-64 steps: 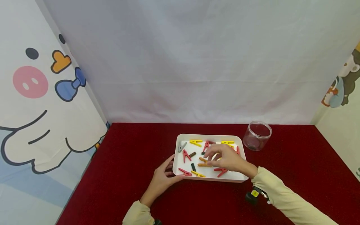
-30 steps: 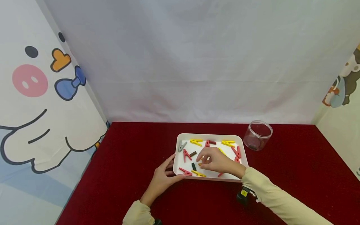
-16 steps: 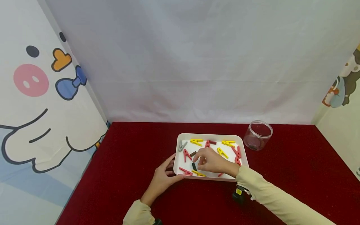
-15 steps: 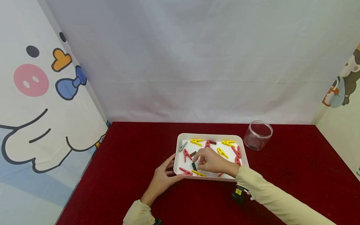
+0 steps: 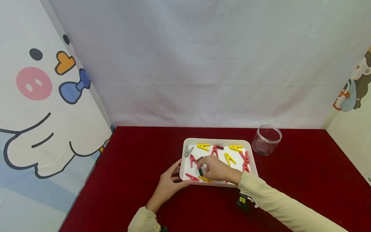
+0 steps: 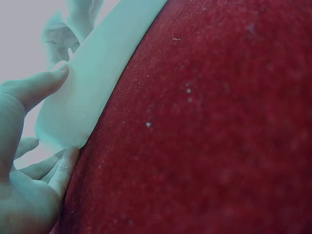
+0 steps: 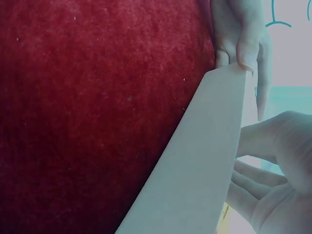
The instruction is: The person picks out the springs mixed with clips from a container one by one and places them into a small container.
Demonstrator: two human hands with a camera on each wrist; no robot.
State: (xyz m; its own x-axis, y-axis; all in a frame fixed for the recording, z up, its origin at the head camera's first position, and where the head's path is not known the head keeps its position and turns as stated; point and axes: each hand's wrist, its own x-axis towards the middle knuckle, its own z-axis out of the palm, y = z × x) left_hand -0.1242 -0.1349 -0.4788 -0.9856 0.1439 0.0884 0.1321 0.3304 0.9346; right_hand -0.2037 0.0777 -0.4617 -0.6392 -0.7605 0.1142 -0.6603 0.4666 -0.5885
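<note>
- The right hand point(image 5: 215, 168) reaches into the white tray point(image 5: 217, 140), its fingers curled down over a dark clothespin point(image 5: 200, 171) near the tray's left middle. Whether the fingertips have pinched the peg cannot be told: the head view hides the contact and the right wrist view shows only curled fingers beyond the tray wall.
- The left hand point(image 5: 169, 183) steadies the tray at its near left corner, thumb on the rim and fingers against the outer wall, as the left wrist view shows clearly.
- Most of the pegs lie loose in the tray: yellow clothespins point(image 5: 203, 147) along the far side, red clothespins point(image 5: 192, 160) scattered among them, one grey clothespin point(image 5: 188, 151) in the far left corner, and a brown one beside the right hand.
- The clear plastic jar point(image 5: 266, 139) stands on the red counter point(image 5: 139, 167) just right of the tray's far corner. It looks nearly empty, with only something small and dark at its bottom.
- Judged from this, the sorting seems barely begun: perhaps one dark piece is in the jar, one more is being reached for, and a tray of pegs remains.
</note>
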